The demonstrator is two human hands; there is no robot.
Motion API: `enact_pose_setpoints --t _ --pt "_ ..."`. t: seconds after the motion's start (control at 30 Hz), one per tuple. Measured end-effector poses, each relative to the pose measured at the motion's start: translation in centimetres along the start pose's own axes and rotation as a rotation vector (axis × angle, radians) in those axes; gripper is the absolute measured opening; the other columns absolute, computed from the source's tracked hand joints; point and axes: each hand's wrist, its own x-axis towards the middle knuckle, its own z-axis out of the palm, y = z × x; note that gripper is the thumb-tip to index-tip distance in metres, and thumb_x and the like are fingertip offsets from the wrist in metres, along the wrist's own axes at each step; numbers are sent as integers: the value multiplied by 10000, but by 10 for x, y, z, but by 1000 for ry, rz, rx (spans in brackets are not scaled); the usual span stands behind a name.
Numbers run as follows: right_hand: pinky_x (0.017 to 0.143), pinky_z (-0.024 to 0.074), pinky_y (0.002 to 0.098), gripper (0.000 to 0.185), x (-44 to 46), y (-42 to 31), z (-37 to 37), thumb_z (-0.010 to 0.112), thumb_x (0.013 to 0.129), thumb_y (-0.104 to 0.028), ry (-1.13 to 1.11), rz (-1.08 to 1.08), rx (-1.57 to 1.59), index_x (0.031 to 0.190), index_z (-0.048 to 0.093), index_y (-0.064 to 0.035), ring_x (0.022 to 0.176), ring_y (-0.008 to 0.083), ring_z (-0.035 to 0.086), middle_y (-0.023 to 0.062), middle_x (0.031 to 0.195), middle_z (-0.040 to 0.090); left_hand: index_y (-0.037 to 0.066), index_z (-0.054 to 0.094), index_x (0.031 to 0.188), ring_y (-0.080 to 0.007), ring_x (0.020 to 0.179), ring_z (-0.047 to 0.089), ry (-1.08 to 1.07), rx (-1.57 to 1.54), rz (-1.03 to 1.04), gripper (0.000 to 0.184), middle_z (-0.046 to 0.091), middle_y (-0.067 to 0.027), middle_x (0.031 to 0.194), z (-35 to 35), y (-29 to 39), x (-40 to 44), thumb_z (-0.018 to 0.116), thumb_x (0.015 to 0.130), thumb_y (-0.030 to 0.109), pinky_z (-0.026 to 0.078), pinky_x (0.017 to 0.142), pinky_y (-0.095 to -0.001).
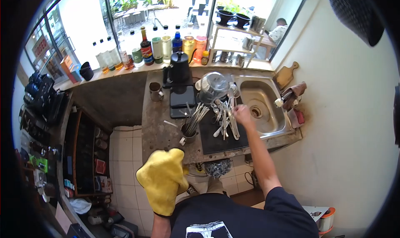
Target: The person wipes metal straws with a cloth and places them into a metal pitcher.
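A yellow cloth (163, 180) with dark edging is draped over my left hand, whose fingers are hidden; the hand holds it up in front of the counter's edge. My right hand (243, 114) reaches over the right side of a pile of metal cutlery (226, 120) on a black mat (225, 145). Its fingers are curled closed, and what they grip is too small to make out. Left of the pile, a metal cup (188, 134) holds several metal straws (196, 118). Behind the cutlery is a large clear jar (214, 88).
To the right is a steel sink (273, 127). A black kettle (179, 67), a black scale (182, 97) and a metal pitcher (156, 92) stand at the counter's back left. Several bottles (146, 50) line the windowsill. A wooden board (286, 74) leans against the wall.
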Motion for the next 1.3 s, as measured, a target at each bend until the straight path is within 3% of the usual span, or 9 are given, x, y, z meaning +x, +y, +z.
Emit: enact_pose_setpoints --t 0.1,0.23,0.5,0.77,0.83,0.93,1.03,1.2,1.3 --pt "847 514 457 473 -29 6 17 687 775 -417 -89 366 -34 945 664 23 951 420 627 266 993 652 43 518 935 -129 764 552 -28 4 -23 186 571 -60 864 5 -2 0 650 838 130 454 668 -283" --pt "764 521 462 340 -45 13 30 680 803 -361 4 298 125 772 697 -23 818 381 663 233 801 666 43 525 933 -136 760 553 -67 12 -42 179 570 -63 862 15 -5 3 646 835 131 452 662 -288" --pt "698 508 422 321 -61 -1 -6 635 829 -322 64 281 318 849 677 -4 759 344 659 198 789 670 43 538 930 -150 751 555 -131 35 -54 167 568 -71 856 26 -8 6 638 829 132 450 652 -298" --pt "614 483 319 225 -92 -45 -76 642 879 -196 197 129 580 866 644 28 639 167 616 134 688 638 43 551 926 -164 742 557 -177 78 -43 158 567 -79 851 37 -7 14 630 823 134 448 641 -309" --pt "651 490 322 233 -111 -80 -110 631 907 -228 72 69 721 914 642 5 687 180 625 129 775 661 43 555 925 -167 740 558 -189 99 -41 156 566 -81 849 41 -8 17 628 822 134 447 638 -312" --pt "695 493 262 207 -147 -128 -137 667 902 -198 -245 -122 947 988 646 -11 757 86 591 64 847 674 43 560 924 -172 737 558 -208 120 -24 153 566 -84 847 47 -7 21 625 819 134 446 634 -316" --pt "722 516 271 196 -181 -175 -146 641 922 -209 -589 -196 858 1007 650 -32 813 100 641 51 865 693 43 565 923 -178 734 559 -221 145 5 151 565 -87 845 50 -4 24 622 817 135 445 630 -320" --pt "745 525 302 244 -230 -210 -95 599 942 -182 -483 -253 997 1121 589 -16 814 155 659 92 898 691 44 573 921 -186 728 560 -201 240 126 148 564 -92 842 51 22 48 616 813 136 444 624 -326" --pt "793 518 317 264 -237 -227 -95 582 946 -155 -617 16 986 1165 557 -10 890 174 648 121 977 674 44 578 919 -192 725 561 -206 331 196 147 563 -95 840 52 39 59 613 811 136 443 620 -330"
